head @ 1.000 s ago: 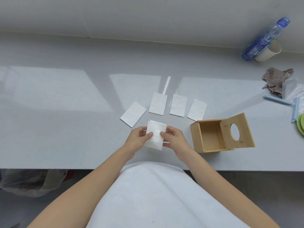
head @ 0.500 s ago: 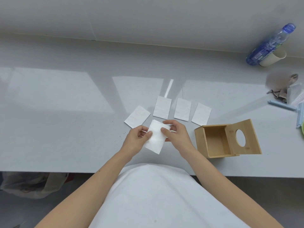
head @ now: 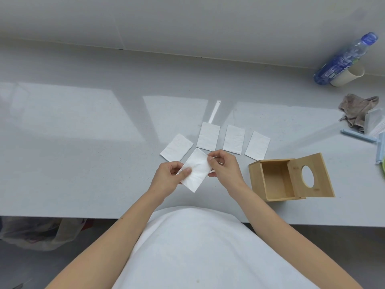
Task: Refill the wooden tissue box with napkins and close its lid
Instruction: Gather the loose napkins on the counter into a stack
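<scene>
While both hands meet over the near part of the desk (head: 83,163), the head view shows them holding 1 folded white napkin (head: 196,171) between them, tilted with a corner pointing toward the person. The left hand (head: 166,178) pinches the napkin's left edge, its thumb lying on top and its other fingers (head: 174,164) curled beneath. The right hand (head: 226,171) pinches the upper right corner with the tips of its fingers (head: 210,161), the rest of them bent loosely.

Just beyond the hands, 4 more folded napkins lie flat on the desk in a loose row: a slanted one (head: 177,147) at the left, then 3 (head: 208,137) (head: 233,138) (head: 257,145) side by side, none touching its neighbour. A thin white strip (head: 215,111) lies just past the second napkin.

To the right of the right hand stands the wooden tissue box (head: 257,180), its opening toward the camera and its bare wooden inside showing. Its lid (head: 318,163), pierced by an oval hole, is swung open at the box's right side.

Far right, by the wall, a blue bottle (head: 345,58) leans beside a pale cup (head: 348,77), with a crumpled grey cloth (head: 358,109) nearer. A plastic bag (head: 41,232) sits under the desk at the left.
</scene>
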